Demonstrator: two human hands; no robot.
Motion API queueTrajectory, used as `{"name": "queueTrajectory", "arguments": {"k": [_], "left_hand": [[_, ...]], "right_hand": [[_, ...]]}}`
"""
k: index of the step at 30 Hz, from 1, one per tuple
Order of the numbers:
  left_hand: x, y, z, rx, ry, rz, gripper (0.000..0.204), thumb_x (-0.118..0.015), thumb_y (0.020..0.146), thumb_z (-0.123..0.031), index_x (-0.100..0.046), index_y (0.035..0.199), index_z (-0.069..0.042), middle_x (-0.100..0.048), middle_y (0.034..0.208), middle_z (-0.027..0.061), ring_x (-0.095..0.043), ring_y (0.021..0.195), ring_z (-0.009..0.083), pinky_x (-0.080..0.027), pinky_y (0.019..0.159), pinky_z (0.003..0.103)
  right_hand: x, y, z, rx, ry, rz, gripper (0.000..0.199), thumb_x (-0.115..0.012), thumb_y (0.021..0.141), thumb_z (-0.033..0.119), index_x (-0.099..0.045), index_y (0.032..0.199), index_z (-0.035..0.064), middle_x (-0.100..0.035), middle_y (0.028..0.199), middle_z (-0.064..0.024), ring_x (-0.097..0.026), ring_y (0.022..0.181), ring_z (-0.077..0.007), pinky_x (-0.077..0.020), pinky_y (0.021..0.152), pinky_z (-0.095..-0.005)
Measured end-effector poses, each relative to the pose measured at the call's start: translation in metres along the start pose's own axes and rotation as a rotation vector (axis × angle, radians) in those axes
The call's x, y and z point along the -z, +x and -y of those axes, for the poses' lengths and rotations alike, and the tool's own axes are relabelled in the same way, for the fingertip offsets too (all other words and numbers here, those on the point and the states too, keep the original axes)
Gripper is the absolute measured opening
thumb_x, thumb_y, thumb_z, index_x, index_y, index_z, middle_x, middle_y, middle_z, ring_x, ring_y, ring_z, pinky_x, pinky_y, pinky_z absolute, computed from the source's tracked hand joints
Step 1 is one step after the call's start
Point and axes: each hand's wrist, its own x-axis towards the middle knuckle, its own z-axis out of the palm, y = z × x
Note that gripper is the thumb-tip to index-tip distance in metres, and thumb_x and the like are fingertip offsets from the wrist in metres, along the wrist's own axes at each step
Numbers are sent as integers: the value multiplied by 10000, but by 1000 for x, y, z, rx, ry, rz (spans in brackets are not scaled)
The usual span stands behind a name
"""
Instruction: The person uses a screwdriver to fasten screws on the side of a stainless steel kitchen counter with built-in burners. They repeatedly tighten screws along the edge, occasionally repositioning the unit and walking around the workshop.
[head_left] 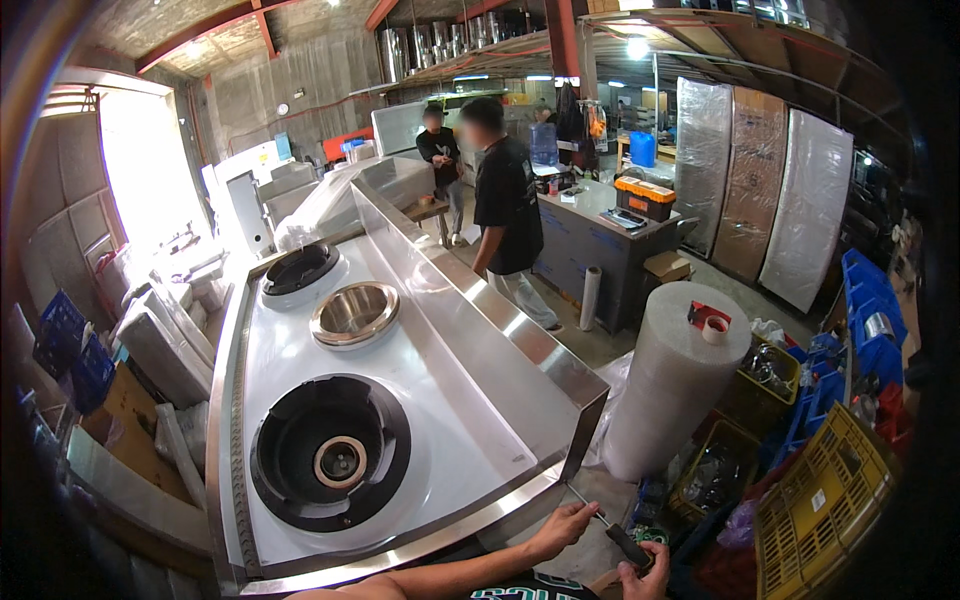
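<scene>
A screwdriver (628,546) with a black handle and a thin metal shaft slants across the front right corner of a stainless steel wok range (470,478). Its tip reaches the lower edge of that corner; whether a screw sits there is too small to tell. My left hand (562,531) pinches the shaft between thumb and fingers. Around the handle's lower end, my right hand (645,574) is closed. On the range's top are a large black burner ring (330,452), a round steel basin (355,314) and a second black ring (301,269) farther back.
A tall roll of bubble wrap (672,385) stands right of the range, with a tape roll (714,330) on top. Yellow crates (825,500) and blue bins (872,300) crowd the right. Two people stand beyond the range, near a steel counter (590,235) bearing an orange-and-black toolbox (645,198).
</scene>
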Motion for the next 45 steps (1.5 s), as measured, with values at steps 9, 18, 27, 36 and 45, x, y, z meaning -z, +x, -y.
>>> {"name": "queueTrajectory", "arguments": {"k": [9,18,27,36,45], "left_hand": [[-9,-10,-5,-42,-48,88,461,-460,1071,-454,-636,1157,-37,-327,650,-95,-276,544,41,-221,477,234],[-9,-5,-8,38,72,40,450,-435,1085,-428,-628,1183,-33,-303,642,-100,-261,534,33,-209,474,221],[-15,-4,-5,16,-4,134,441,-405,1097,-410,-600,1213,-32,-292,653,-97,-252,526,32,-209,455,223],[-7,-1,13,14,-412,52,551,-387,1051,-565,-583,1137,-57,-369,701,-41,-349,571,101,-286,486,261],[27,20,56,387,-503,-55,135,-525,939,-88,-525,1073,-101,-577,922,18,-523,687,148,-465,640,300]], "right_hand": [[-2,18,-5,-317,245,96,462,-490,1056,422,-647,881,25,-658,793,-79,-640,698,-196,-490,611,-311],[3,9,18,3,-46,-47,338,-617,994,245,-609,1234,7,-678,1058,-216,-671,961,-369,-531,838,-405],[-13,30,-15,32,197,-133,303,-559,1029,264,-635,967,-23,-550,671,-29,-549,600,-114,-432,547,-278],[-15,31,-29,-5,304,-105,273,-573,1031,275,-632,982,14,-578,693,-41,-554,599,-146,-447,573,-323],[23,12,-66,-183,682,-130,241,-500,1075,268,-582,1118,46,-565,746,-5,-429,560,-44,-367,510,-229]]}}
